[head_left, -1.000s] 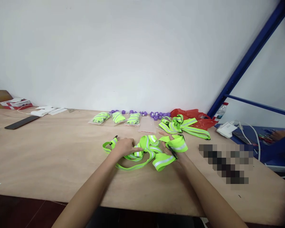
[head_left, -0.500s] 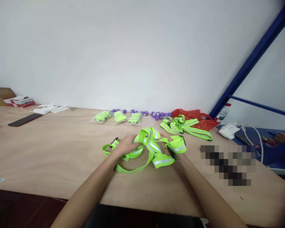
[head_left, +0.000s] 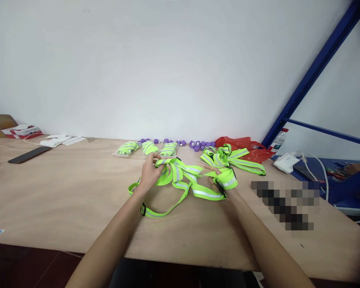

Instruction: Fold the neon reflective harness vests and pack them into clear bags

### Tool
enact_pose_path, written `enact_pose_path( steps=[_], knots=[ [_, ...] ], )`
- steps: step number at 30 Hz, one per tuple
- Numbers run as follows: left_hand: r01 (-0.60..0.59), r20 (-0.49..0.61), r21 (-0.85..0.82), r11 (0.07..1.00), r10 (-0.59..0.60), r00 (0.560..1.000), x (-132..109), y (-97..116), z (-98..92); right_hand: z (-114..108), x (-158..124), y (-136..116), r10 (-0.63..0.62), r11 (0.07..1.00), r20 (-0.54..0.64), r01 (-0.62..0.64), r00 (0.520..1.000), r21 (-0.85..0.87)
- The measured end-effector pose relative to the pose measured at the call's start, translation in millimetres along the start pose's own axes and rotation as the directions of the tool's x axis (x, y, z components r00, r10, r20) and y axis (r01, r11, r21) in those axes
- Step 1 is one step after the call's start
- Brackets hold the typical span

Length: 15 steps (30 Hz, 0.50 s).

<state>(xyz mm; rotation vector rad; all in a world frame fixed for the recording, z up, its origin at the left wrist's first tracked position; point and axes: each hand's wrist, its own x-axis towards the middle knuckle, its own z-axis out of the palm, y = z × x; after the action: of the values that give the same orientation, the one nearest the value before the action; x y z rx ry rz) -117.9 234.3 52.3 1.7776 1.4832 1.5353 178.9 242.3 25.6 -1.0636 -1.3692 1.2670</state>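
A neon green reflective strap harness (head_left: 183, 182) with silver stripes is stretched between both my hands just above the wooden table (head_left: 63, 196). My left hand (head_left: 150, 173) is closed on its upper left part, lifted off the table. My right hand (head_left: 220, 182) is closed on a folded bundle of the same strap with a black buckle. A loop of the strap trails down onto the table below my left wrist.
Three bagged green straps (head_left: 150, 148) and several purple caps (head_left: 198, 145) line the wall. Another loose green strap (head_left: 228, 158) and a red plastic bag (head_left: 243, 144) lie at the back right. A white charger (head_left: 286, 162), a black bar (head_left: 28, 155) and boxes (head_left: 21, 131) sit at the sides.
My left hand has risen from the table and moved back, pulling the strap up and spreading it out. My right hand stayed near its place, still gripping the folded end.
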Motion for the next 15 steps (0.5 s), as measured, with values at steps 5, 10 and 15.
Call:
enact_pose_path(
  steps=[5, 10, 15],
  knots=[
    [-0.036, -0.161, 0.023, 0.999, 0.039, 0.986, 4, -2, -7.2, -17, 1, -3, -0.074, 0.985, -0.125, 0.092, 0.989, 0.147],
    [0.126, -0.075, -0.089, 0.988, -0.132, 0.988, 9, -9, -15.4, -37, 3, 0, -0.155, 0.956, -0.259, 0.21, 0.953, 0.203],
    [0.159, 0.07, -0.089, 0.983, -0.153, 0.986, 11, -10, -19.7, -44, 7, 7, -0.17, 0.941, -0.293, 0.243, 0.941, 0.235]
  ],
)
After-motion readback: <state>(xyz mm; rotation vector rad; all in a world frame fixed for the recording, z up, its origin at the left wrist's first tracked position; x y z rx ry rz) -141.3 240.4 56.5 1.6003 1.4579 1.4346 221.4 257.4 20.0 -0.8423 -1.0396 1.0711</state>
